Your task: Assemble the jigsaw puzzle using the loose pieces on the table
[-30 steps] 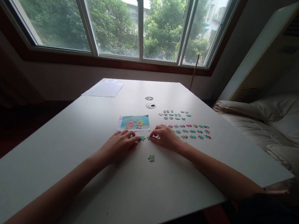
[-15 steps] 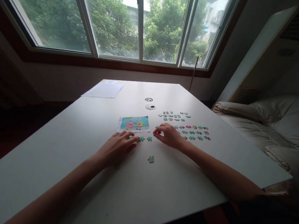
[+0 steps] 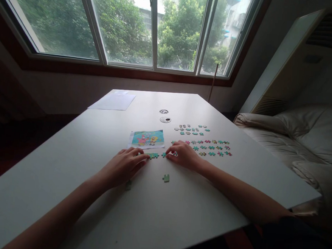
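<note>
My left hand (image 3: 126,162) lies over the left end of a short row of joined green jigsaw pieces (image 3: 154,155), its fingers apart and their tips resting on the row. My right hand (image 3: 184,155) pinches a teal jigsaw piece (image 3: 164,154) at the table, just right of that row with a small gap between. Behind both hands is a picture sheet (image 3: 148,138) of cartoon figures on teal. A single green piece (image 3: 166,178) lies nearer to me, and another dark green piece (image 3: 128,185) shows beside my left wrist.
Several loose jigsaw pieces (image 3: 212,147) are spread in rows right of my right hand, with more smaller-looking rows (image 3: 192,129) behind. Two round discs (image 3: 165,120) are set farther back on the white table (image 3: 159,219). Paper sheets (image 3: 113,101) lie at the far left; a sofa (image 3: 268,126) stands at right.
My right hand has moved slightly left and nearer, its thumb and finger now on the teal piece beside the row. The left hand stays at the row, shifted a little.
</note>
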`<state>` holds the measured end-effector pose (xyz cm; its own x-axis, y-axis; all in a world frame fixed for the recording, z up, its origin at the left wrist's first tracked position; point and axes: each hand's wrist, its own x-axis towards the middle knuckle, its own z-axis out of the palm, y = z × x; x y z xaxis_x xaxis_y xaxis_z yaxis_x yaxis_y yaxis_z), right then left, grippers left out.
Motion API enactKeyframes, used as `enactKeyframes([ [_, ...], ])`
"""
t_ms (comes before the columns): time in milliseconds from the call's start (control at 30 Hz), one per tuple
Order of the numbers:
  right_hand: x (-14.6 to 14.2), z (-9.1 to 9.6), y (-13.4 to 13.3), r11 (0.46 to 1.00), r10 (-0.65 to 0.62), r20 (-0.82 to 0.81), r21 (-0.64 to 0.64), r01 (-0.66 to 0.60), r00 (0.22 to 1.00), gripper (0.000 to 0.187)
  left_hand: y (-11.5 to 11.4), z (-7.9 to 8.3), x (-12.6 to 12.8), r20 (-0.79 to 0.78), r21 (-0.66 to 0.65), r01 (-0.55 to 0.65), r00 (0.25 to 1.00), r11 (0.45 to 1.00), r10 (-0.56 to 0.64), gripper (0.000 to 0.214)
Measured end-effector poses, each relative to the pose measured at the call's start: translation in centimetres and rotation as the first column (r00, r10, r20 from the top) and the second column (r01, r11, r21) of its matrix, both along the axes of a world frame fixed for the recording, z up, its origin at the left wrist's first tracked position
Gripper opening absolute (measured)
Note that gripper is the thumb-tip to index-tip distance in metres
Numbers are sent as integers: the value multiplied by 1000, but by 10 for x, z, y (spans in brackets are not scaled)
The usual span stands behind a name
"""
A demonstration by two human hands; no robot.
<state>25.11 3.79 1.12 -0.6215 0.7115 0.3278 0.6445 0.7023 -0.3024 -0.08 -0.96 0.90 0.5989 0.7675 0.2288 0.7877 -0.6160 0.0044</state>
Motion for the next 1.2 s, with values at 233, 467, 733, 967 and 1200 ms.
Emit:
enactKeyframes([
  [233,0,-2,2,1000,7,5,14,-7,1000,10,3,-4,-2,11,5,2,1000,1000,-2,31],
  [467,-1,1,0,1000,2,14,-1,-2,1000,11,2,-3,-3,38,5,15,999,1000,-15,32],
  [733,5,5,8,1000,4,-27,30,-3,1000,10,2,-2,-3,16,41,7,1000,999,-8,31],
  [967,57,28,49,971,-241,-34,-6,240,970,14,3,-2,-4,15,37,9,1000,999,-10,31],
  [1200,138,21,100,828,-560,6,-15,560,828,17,4,-2,-6,17,47,-4,1000,999,3,32],
])
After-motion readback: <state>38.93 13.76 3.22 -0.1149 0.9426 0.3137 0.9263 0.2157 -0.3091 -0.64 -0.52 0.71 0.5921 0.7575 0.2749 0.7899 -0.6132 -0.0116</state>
